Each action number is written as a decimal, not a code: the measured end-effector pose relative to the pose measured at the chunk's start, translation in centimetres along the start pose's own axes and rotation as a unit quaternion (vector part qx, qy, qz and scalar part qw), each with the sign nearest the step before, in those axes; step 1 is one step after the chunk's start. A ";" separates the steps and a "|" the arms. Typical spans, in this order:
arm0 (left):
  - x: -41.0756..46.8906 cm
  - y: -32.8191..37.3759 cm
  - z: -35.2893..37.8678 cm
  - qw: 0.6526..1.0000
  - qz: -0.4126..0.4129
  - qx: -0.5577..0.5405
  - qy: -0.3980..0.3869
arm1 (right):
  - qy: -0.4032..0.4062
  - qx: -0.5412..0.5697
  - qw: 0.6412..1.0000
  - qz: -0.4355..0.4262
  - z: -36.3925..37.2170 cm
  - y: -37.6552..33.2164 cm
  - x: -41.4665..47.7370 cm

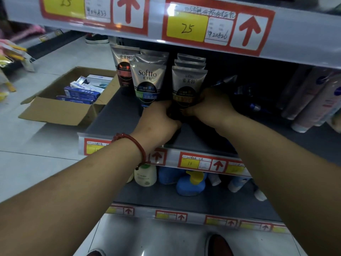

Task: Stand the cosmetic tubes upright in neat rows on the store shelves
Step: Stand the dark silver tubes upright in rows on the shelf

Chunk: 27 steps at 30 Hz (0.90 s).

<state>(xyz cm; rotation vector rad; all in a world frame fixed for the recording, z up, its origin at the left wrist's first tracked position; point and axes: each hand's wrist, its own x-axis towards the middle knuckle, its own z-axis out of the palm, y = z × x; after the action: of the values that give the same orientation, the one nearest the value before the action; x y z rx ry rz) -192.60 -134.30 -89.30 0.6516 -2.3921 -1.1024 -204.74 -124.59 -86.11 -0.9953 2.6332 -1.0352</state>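
Silver Softto cleanser tubes stand cap-down in three rows on the grey middle shelf (118, 115). The right row's front tube (188, 82) has an orange-brown label; my left hand (158, 121) and my right hand (210, 104) both clasp its black lower end from either side. A tube with a green and blue label (147, 84) stands just left of it, touching my left hand. Another tube (122, 67) stands further back left. Dark tubes (245, 97) lie toppled in the shadow right of my right hand.
Pale pink and white tubes (313, 100) lean at the shelf's right end. An open cardboard box (62, 109) of blue and white cartons sits on the floor at left. Bottles and a blue toy (190, 182) fill the shelf below. Price strips (215, 28) overhang above.
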 end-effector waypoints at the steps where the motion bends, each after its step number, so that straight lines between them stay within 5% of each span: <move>1: 0.1 0.0 0.0 1.000 -0.001 -0.002 -0.001 | 0.001 0.004 1.000 -0.001 0.0 0.1 0.0; 16: 0.1 0.3 -0.3 1.000 -0.019 0.011 -0.015 | -0.018 -0.009 1.000 0.004 -0.6 0.0 -0.2; 27: -3.1 2.3 -1.9 0.973 0.078 0.215 -0.011 | -0.029 -0.092 0.993 -0.075 -5.2 -0.1 -4.4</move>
<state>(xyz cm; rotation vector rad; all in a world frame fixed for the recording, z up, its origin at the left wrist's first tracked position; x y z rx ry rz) -189.62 -132.30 -86.92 0.5745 -2.6727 -0.5294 -203.15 -118.99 -82.64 -1.2580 2.6782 -0.7871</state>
